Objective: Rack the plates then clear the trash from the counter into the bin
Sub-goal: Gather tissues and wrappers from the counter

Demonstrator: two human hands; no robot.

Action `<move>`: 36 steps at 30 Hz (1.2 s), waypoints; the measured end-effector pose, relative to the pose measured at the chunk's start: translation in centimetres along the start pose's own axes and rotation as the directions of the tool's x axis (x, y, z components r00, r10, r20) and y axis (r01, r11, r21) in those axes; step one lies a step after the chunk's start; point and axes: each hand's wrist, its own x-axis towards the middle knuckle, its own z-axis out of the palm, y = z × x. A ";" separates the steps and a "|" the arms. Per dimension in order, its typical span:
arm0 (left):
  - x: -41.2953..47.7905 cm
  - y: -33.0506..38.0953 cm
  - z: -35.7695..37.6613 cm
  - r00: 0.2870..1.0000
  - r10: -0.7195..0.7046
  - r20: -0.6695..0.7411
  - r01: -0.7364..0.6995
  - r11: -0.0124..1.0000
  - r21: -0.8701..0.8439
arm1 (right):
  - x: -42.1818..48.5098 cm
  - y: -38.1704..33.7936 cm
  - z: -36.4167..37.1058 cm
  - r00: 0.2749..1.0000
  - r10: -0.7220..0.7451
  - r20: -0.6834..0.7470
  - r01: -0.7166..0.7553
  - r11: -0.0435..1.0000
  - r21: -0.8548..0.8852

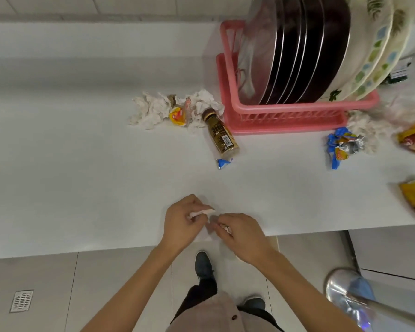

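Plates (297, 56) stood in the rack (285, 116); the left hand (185, 220) and right hand (241, 234) each pinched tissue scraps (201, 212) at the near edge of the counter (82, 164), while crumpled tissues (151, 111), bottle (222, 135) and wrappers (343, 144) lay uncleared

head: worn on head | faces forward and steeply down | near, over counter (82, 176) edge | only view

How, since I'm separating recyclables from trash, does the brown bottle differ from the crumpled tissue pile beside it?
The bottle is one rigid, brown-and-cream labelled container lying on its side; the tissue pile is several white wads with no fixed shape. The bottle is compact, while the tissue pile sprawls wider, with a yellow wrapper in it. Both rest on the counter left of the pink rack, untouched.
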 end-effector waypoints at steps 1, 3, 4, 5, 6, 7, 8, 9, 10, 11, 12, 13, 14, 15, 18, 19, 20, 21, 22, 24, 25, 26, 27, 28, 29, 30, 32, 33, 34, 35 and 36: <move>-0.6 0.3 0.9 0.999 0.022 0.032 -0.022 1.000 0.016 | -1.3 0.5 -0.4 1.000 0.007 -0.023 -0.007 1.000 0.001; -1.7 1.1 2.3 0.995 0.043 0.091 -0.049 0.997 0.064 | -4.0 1.6 -1.0 0.998 0.032 -0.061 -0.033 0.999 -0.018; -2.2 1.5 2.9 0.993 0.039 0.112 -0.048 0.995 0.083 | -5.3 2.3 -1.2 0.997 0.065 -0.035 -0.065 0.998 -0.023; -2.7 1.8 3.6 0.991 0.032 0.131 -0.044 0.995 0.092 | -6.6 3.0 -1.1 0.995 0.103 0.010 -0.103 0.995 -0.016; -3.3 2.1 4.4 0.988 0.028 0.152 -0.043 0.995 0.095 | -8.0 3.9 -1.0 0.990 0.136 0.042 -0.136 0.991 0.000; -3.9 2.3 5.2 0.982 0.029 0.185 -0.049 0.993 0.103 | -9.4 4.9 -0.8 0.984 0.167 0.056 -0.168 0.986 0.012; -4.6 2.6 6.2 0.971 0.032 0.237 -0.063 0.990 0.124 | -10.8 5.8 -0.7 0.978 0.199 0.061 -0.200 0.979 0.026; -5.3 2.9 7.2 0.951 0.035 0.308 -0.088 0.983 0.158 | -12.3 6.7 -0.5 0.972 0.229 0.061 -0.232 0.972 0.046; -6.2 3.3 8.4 0.918 0.039 0.395 -0.125 0.973 0.195 | -13.8 7.4 -0.4 0.965 0.255 0.056 -0.259 0.963 0.072; -7.2 3.6 9.6 0.874 0.043 0.483 -0.174 0.958 0.230 | -15.4 8.1 -0.3 0.959 0.280 0.049 -0.284 0.954 0.097; -8.4 3.7 11.0 0.829 0.042 0.558 -0.227 0.937 0.265 | -17.0 8.9 -0.1 0.950 0.307 0.046 -0.311 0.943 0.117; -9.6 3.8 12.3 0.789 0.028 0.614 -0.267 0.916 0.300 | -18.6 9.7 0.3 0.940 0.337 0.051 -0.341 0.931 0.127; -10.8 3.7 13.8 0.761 -0.006 0.649 -0.275 0.903 0.330 | -20.3 10.6 0.6 0.928 0.368 0.057 -0.373 0.919 0.129; -12.1 3.5 15.2 0.750 -0.060 0.658 -0.235 0.907 0.350 | -22.0 11.5 0.9 0.918 0.390 0.071 -0.396 0.910 0.122; -16.4 2.7 18.5 0.767 -0.246 0.593 0.056 0.946 0.320 | -26.3 13.6 2.0 0.894 0.430 0.126 -0.447 0.880 0.162; -17.7 2.6 19.5 0.767 -0.294 0.571 0.143 0.945 0.294 | -27.6 13.9 2.3 0.883 0.445 0.147 -0.467 0.860 0.204; -18.8 2.6 20.3 0.759 -0.339 0.555 0.227 0.938 0.263 | -28.7 14.3 2.4 0.870 0.466 0.165 -0.494 0.832 0.252; -19.9 2.7 21.1 0.747 -0.385 0.542 0.317 0.923 0.218 | -29.6 14.6 2.4 0.850 0.492 0.186 -0.526 0.794 0.305; -20.9 2.9 21.8 0.731 -0.430 0.529 0.412 0.897 0.161 | -30.4 14.9 2.4 0.826 0.519 0.220 -0.563 0.744 0.360; -22.5 3.5 23.0 0.690 -0.518 0.504 0.580 0.813 0.042 | -31.6 15.5 2.2 0.774 0.561 0.293 -0.630 0.634 0.449; -23.1 3.7 23.5 0.663 -0.562 0.494 0.650 0.760 -0.009 | -31.9 15.7 2.2 0.748 0.579 0.324 -0.658 0.589 0.469; -23.5 3.7 23.9 0.632 -0.604 0.486 0.713 0.698 -0.061 | -32.0 16.0 2.1 0.725 0.596 0.346 -0.682 0.550 0.481; -23.8 3.6 24.2 0.600 -0.634 0.488 0.766 0.632 -0.120 | -32.0 16.2 2.0 0.707 0.610 0.359 -0.698 0.516 0.496; -24.0 3.5 24.6 0.573 -0.653 0.495 0.802 0.571 -0.176 | -31.8 16.3 1.8 0.693 0.620 0.367 -0.707 0.486 0.513; -24.0 3.4 25.0 0.552 -0.665 0.504 0.825 0.524 -0.212 | -31.6 16.5 1.7 0.681 0.630 0.374 -0.714 0.456 0.532; -23.9 3.3 25.3 0.531 -0.677 0.510 0.841 0.493 -0.221 | -31.3 16.7 1.5 0.667 0.642 0.377 -0.718 0.422 0.553; -23.4 2.8 26.0 0.489 -0.708 0.509 0.869 0.450 -0.208 | -31.0 17.4 1.6 0.637 0.666 0.387 -0.730 0.361 0.580; -23.3 2.5 26.3 0.471 -0.721 0.508 0.880 0.427 -0.210 | -30.8 17.8 1.8 0.621 0.677 0.395 -0.738 0.336 0.585; -23.0 2.1 26.7 0.455 -0.731 0.509 0.890 0.401 -0.219 | -30.7 18.4 2.1 0.603 0.688 0.404 -0.748 0.310 0.587; -22.5 1.7 27.1 0.440 -0.740 0.509 0.898 0.376 -0.229 | -30.4 19.1 2.5 0.582 0.699 0.415 -0.757 0.280 0.590; -21.9 1.3 27.5 0.425 -0.757 0.496 0.905 0.359 -0.227 | -30.2 19.9 3.1 0.558 0.712 0.426 -0.765 0.242 0.597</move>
